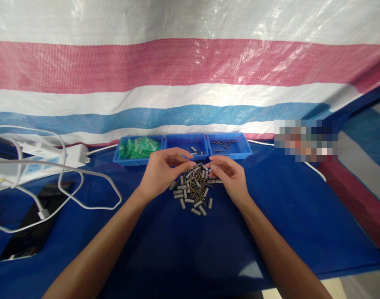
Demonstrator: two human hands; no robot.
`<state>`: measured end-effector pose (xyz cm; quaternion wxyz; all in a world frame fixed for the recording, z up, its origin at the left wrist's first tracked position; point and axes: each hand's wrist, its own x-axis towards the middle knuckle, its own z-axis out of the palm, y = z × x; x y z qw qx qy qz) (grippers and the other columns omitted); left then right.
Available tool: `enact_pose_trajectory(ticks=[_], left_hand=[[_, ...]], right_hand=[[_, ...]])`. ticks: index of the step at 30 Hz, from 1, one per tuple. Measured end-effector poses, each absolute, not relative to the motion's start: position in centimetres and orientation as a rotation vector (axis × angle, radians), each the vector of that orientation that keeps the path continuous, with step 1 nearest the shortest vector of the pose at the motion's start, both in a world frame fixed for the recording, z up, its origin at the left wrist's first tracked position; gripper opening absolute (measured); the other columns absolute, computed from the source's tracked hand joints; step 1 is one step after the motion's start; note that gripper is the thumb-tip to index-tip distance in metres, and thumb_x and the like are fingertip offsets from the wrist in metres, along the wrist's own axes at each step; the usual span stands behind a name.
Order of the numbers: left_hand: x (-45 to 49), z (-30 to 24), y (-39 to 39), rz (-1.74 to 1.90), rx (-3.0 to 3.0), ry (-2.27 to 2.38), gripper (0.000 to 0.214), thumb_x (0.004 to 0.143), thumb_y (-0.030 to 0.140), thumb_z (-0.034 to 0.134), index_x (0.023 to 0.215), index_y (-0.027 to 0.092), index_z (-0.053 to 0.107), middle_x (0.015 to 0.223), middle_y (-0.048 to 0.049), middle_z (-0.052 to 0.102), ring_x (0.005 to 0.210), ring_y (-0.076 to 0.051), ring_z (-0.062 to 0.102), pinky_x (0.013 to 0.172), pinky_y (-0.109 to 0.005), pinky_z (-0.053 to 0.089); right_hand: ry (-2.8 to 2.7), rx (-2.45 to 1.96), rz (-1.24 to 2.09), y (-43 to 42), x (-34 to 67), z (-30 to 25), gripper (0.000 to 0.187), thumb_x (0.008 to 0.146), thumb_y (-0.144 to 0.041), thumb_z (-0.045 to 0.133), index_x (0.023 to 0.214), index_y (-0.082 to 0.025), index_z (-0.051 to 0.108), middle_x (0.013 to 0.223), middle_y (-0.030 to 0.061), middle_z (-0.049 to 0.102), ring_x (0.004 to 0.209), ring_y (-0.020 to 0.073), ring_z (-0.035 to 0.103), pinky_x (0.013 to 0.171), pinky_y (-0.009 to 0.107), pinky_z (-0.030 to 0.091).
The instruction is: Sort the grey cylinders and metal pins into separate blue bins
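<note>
A pile of small grey cylinders and thin gold-coloured pins lies on the blue table cover. My left hand hovers over the pile's left side with its fingers curled and pinched together at the tips. My right hand is over the pile's right side, fingers bent and pinched near the top of the pile. What either pinch holds is too small to make out. Behind the hands stand three blue trays: the left one holds green pieces, the middle one a few grey cylinders, the right one several thin pins.
A white power strip with white cables lies at the left. A dark phone rests on the cover near the left edge. A striped red, white and blue tarp hangs behind the trays.
</note>
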<state>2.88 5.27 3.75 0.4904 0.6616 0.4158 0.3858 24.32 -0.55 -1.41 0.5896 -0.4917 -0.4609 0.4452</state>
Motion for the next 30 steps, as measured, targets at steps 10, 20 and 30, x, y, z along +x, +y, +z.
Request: enact_pose_trajectory(ticks=[10,20,30], left_hand=[[3.03,3.8,5.57,0.855,1.765,1.072,0.028,0.096,0.041,0.068,0.107,0.016,0.076,0.062,0.0015,0.064,0.057,-0.013,0.062,0.056,-0.022,0.049],[3.05,2.9,5.48,0.906,1.575,0.959,0.031,0.084,0.036,0.083,0.106,0.016,0.074,0.093,-0.007,0.08,0.087,-0.02,0.077,0.085,-0.032,0.064],[3.38,3.02,5.28,0.912,1.498,0.966,0.036,0.076,0.043,0.09,0.092,0.015,0.075,0.087,-0.0081,0.082,0.082,-0.023,0.08,0.08,-0.033,0.067]], right_hand=[[-1.106,-1.141,1.093,-0.6,24.36,-1.27,0.027,0.087,-0.042,0.082,0.106,-0.024,0.077,0.086,0.0022,0.08,0.067,0.0148,0.07,0.068,0.03,0.06],[-1.133,-1.146,1.127,-0.74,24.49,-1.37,0.031,0.087,-0.043,0.082,0.11,-0.024,0.076,0.088,0.003,0.081,0.07,0.0162,0.072,0.069,0.031,0.061],[-1.113,-1.134,1.209,-0.83,24.25,-1.16,0.039,0.078,-0.049,0.089,0.106,-0.025,0.077,0.091,0.005,0.083,0.075,0.0207,0.078,0.072,0.035,0.067]])
